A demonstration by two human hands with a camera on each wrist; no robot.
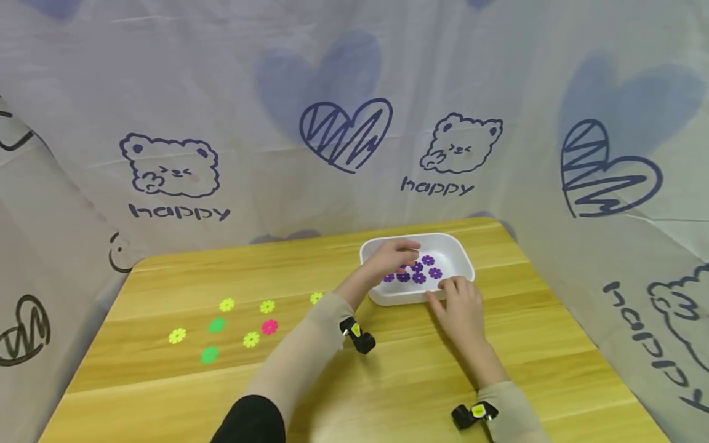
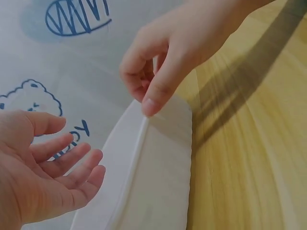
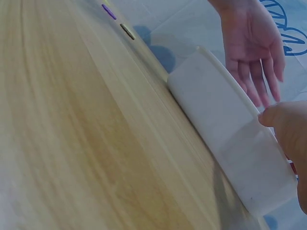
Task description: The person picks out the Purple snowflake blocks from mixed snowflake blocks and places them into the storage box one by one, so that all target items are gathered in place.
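A white plastic tray (image 1: 451, 253) stands towards the back right of the table, with several purple flower-shaped discs (image 1: 419, 279) lying in it. My left hand (image 1: 390, 257) is over the tray's left part, its fingers loosely bent above the discs. In the left wrist view the palm of that hand (image 2: 48, 175) shows nothing held. At the tray's near right side, my right hand (image 1: 464, 311) pinches the rim, thumb outside and fingers over the inner side. The right wrist view shows the thumb of my right hand (image 3: 290, 132) at the edge of the tray's outer wall (image 3: 216, 115).
On the left of the wooden table (image 1: 138, 406) lie several yellow discs (image 1: 177, 335), two green discs (image 1: 210, 355) and a pink disc (image 1: 269, 327), spread apart. A printed cloth (image 1: 260, 184) hangs behind the table and along its sides.
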